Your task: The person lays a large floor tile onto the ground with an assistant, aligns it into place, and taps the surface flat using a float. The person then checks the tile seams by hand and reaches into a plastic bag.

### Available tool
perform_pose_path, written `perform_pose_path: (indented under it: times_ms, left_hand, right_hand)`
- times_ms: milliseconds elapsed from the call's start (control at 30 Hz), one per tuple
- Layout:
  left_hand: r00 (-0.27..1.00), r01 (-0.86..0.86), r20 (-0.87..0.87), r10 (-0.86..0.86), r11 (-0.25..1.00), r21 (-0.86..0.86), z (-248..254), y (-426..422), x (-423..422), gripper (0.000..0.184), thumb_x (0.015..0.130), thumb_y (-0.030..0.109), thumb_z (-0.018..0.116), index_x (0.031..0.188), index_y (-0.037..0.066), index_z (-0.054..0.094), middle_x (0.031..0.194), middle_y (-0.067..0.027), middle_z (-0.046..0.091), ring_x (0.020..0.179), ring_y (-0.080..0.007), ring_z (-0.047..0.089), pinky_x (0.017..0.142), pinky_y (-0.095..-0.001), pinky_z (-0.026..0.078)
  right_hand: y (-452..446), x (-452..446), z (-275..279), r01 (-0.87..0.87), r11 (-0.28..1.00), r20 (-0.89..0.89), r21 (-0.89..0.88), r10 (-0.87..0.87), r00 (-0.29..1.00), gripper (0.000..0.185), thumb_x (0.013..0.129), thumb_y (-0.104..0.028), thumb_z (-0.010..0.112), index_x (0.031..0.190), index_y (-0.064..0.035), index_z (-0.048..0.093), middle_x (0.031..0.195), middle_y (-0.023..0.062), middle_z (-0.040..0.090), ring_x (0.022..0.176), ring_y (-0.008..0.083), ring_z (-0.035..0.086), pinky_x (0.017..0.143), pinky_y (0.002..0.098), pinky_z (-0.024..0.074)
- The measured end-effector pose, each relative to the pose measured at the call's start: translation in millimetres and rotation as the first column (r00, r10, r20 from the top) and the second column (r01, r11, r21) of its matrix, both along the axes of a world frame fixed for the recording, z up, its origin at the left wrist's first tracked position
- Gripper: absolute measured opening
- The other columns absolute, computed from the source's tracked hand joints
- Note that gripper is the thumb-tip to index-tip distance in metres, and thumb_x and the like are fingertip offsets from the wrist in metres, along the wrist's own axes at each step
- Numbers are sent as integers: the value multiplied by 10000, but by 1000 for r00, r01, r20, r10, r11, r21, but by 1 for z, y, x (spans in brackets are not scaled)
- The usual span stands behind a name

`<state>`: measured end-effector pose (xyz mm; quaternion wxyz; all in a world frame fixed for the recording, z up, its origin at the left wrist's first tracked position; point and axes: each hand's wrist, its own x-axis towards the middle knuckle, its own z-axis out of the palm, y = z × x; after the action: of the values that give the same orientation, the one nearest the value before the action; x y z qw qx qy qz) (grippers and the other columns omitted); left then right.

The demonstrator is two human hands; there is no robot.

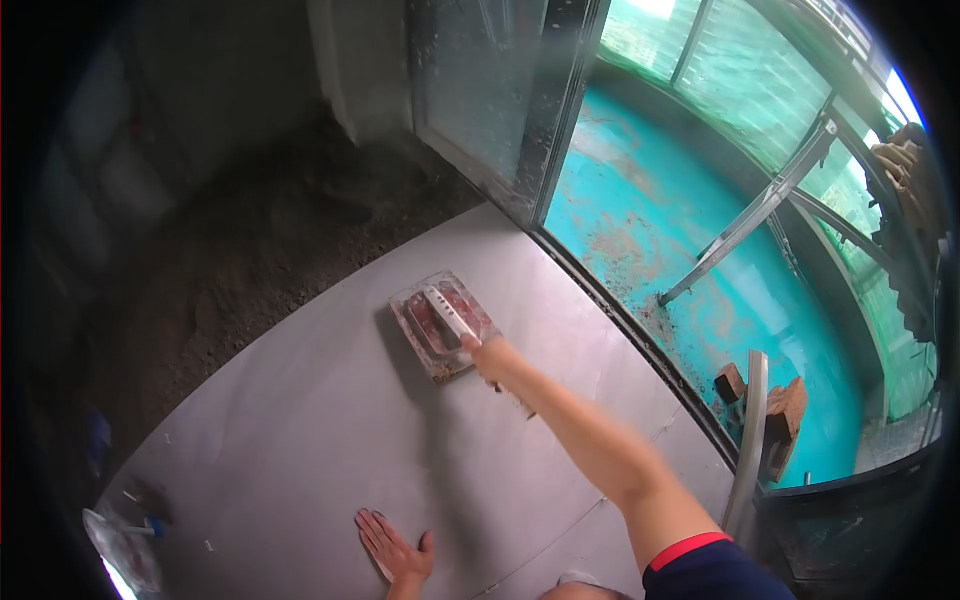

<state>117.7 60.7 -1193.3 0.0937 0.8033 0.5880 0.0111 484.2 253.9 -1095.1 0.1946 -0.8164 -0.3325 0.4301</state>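
My right hand point(482, 352), at the end of a stretched arm, is closed on the near end of a flat, rectangular hand tool's white handle. The dusty, reddish and grey tool point(418, 318) is over a large light grey floor tile point(300, 400); I cannot tell whether its base touches the surface. Low in the view, my left hand point(397, 556) lies palm down on the tiled surface. Its fingers are stretched and the thumb stands apart, holding nothing.
Dark loose mortar or soil point(270, 220) covers ground beyond the tile. A glass door frame point(565, 110) and floor track border a turquoise-coated balcony point(640, 210). Broken bricks point(787, 410) lie behind a curved metal rail point(752, 430). A clear plastic item point(120, 550) stands lower left.
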Motion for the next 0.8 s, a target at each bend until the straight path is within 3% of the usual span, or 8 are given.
perform_pose_path:
  times_ms: [133,333,400,467,533,600,700,800]
  left_hand:
    - [999,7,-39,-8,1000,-22,-1,1,-2,1071,863,591,517,1480,-145,43,1559,-347,68,1461,-490,53,1180,-551,89]
    - [998,44,-47,-42,999,29,-3,3,-2,1060,870,595,503,1482,-142,49,1550,-356,98,1452,-505,89,1174,-559,111]
    - [998,56,-24,-55,997,46,-3,2,-2,1050,874,595,498,1484,-138,60,1548,-357,106,1450,-507,94,1172,-559,117]
    - [998,66,-3,-66,996,67,-6,2,-3,1036,879,596,491,1485,-135,75,1546,-357,112,1450,-507,96,1171,-559,122]
    - [998,68,-19,-67,995,72,-1,7,-2,1031,876,594,495,1481,-137,91,1545,-356,119,1451,-501,103,1172,-555,127]
    - [999,46,-9,-46,997,69,1,0,-3,1020,867,569,519,1482,-132,106,1549,-349,118,1450,-498,106,1173,-554,128]
    - [999,28,34,-30,997,66,-1,0,-1,1008,846,509,575,1485,-122,119,1559,-335,109,1451,-492,104,1178,-549,121]
    - [1000,10,15,-11,1000,25,4,-2,1,1018,832,482,603,1479,-135,116,1564,-325,106,1460,-473,91,1189,-531,105]
  right_hand:
    - [37,11,75,54,947,-58,318,-37,998,679,983,-593,407,804,41,572,571,108,542,480,228,563,443,396,434]
    - [29,28,110,-14,758,190,652,-146,971,723,989,-598,364,803,70,570,697,244,596,632,362,626,624,485,454]
    - [6,25,39,3,805,271,594,-204,941,767,989,-605,334,846,95,613,745,278,635,656,380,653,628,473,484]
    - [-25,29,-34,85,982,119,170,-106,987,807,985,-611,326,915,133,630,756,277,647,650,385,661,619,461,514]
    - [-57,18,-3,65,997,15,-38,-64,998,821,979,-621,334,1020,150,615,773,264,651,617,360,657,563,444,521]
    - [-105,10,-24,2,999,25,34,-3,1000,798,984,-612,339,1033,135,613,764,236,651,613,349,651,570,453,515]
    - [-150,-6,-21,-36,991,-160,-129,15,987,749,994,-592,346,1024,102,626,741,210,642,613,331,647,592,451,514]
    - [-140,-11,-4,-121,992,-33,-21,120,992,715,1005,-570,343,991,81,638,724,209,630,619,317,647,601,433,511]
